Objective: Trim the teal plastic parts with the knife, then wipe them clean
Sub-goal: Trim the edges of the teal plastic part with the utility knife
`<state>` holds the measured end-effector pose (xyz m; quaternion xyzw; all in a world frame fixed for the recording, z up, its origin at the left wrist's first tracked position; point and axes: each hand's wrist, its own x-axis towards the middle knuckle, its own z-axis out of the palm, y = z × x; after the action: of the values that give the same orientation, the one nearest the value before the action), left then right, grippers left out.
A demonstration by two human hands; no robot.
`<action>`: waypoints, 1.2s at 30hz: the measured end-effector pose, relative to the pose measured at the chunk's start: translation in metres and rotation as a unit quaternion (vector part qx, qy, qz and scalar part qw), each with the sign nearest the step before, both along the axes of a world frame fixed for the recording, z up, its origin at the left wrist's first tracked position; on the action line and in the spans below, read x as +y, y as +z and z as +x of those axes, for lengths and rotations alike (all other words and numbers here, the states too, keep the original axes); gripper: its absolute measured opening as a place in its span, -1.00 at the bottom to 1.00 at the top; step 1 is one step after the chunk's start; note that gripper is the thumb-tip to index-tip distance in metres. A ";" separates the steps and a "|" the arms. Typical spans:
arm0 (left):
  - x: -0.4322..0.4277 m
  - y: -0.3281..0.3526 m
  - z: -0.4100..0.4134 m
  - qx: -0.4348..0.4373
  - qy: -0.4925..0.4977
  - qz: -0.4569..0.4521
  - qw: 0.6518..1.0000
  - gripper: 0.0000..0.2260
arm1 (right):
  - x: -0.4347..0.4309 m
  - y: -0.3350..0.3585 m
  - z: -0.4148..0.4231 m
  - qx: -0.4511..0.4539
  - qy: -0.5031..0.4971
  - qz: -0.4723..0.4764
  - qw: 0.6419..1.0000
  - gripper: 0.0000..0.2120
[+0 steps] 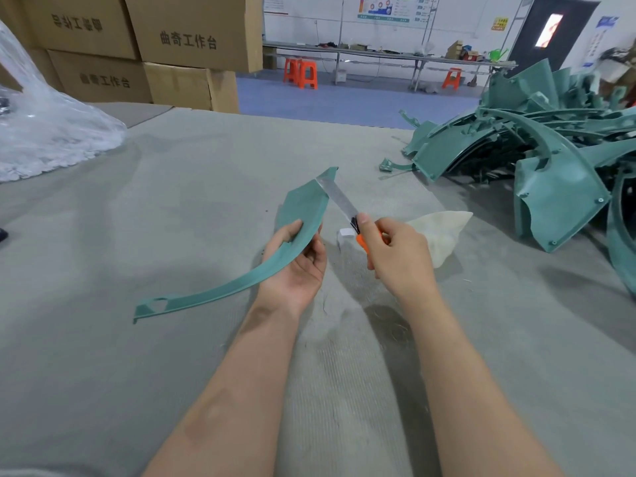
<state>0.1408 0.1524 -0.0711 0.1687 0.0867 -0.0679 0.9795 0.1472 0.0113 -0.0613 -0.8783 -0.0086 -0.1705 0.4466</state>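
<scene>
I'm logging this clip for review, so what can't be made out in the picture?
Head view:
- Knife handle: mostly covered by the right hand.
- Pale cloth: near end hidden behind that hand.
- Pile of teal parts: cut off by the right edge.
- Small white object: too small to identify.

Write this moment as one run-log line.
phase: trimming | left hand: holds teal part | right hand: grips knife, blade at part's far end | cloth: on table

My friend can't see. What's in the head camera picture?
A left hand holds a curved teal part while the right hand grips an orange knife, blade on the part's far end. A pale cloth and more teal parts lie to the right.
</scene>
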 end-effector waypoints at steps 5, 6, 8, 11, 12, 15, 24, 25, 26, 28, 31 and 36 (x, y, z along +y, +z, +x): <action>0.000 -0.001 0.000 -0.001 0.013 0.005 1.000 -0.87 | 0.003 0.000 -0.002 0.014 0.033 -0.025 0.999 -0.53; 0.000 -0.001 0.001 0.004 0.019 0.007 1.000 -0.88 | 0.004 0.000 -0.002 0.013 0.042 -0.026 0.999 -0.53; 0.000 -0.001 0.002 0.013 0.028 0.008 1.000 -0.89 | 0.005 -0.001 -0.003 0.009 0.055 -0.027 0.998 -0.52; 0.000 -0.002 0.003 0.015 0.036 0.003 0.999 -0.92 | 0.006 -0.003 -0.002 0.008 0.062 -0.024 0.998 -0.51; 0.000 -0.002 0.004 0.014 0.037 0.002 0.999 -0.92 | 0.006 -0.003 -0.002 0.009 0.064 -0.020 0.998 -0.51; 0.001 -0.002 0.004 0.012 0.043 -0.008 0.999 -0.89 | 0.007 -0.004 -0.002 0.016 0.080 0.002 0.997 -0.53; 0.002 -0.001 0.005 0.024 0.078 -0.010 0.997 -0.85 | 0.010 -0.005 -0.004 0.031 0.135 -0.009 0.990 -0.57; 0.001 -0.001 0.006 0.024 0.082 -0.008 0.996 -0.85 | 0.010 -0.005 -0.004 0.032 0.140 -0.011 0.990 -0.57; 0.001 -0.001 0.006 0.023 0.085 -0.006 0.996 -0.86 | 0.010 -0.005 -0.004 0.032 0.144 -0.009 0.989 -0.58; 0.001 -0.001 0.006 0.022 0.092 -0.004 0.996 -0.87 | 0.011 -0.004 -0.005 0.035 0.151 -0.010 0.988 -0.58; 0.002 -0.001 0.007 0.027 0.098 -0.007 0.995 -0.88 | 0.012 -0.002 -0.008 0.049 0.160 -0.025 0.986 -0.57; 0.005 -0.004 0.008 0.029 0.102 -0.039 0.994 -0.89 | 0.014 0.002 -0.012 0.079 0.204 -0.017 0.976 -0.59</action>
<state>0.1483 0.1571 -0.0747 0.1183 0.1294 0.0235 0.9842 0.1351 0.0248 -0.0594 -0.8764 -0.1548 -0.0056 0.4559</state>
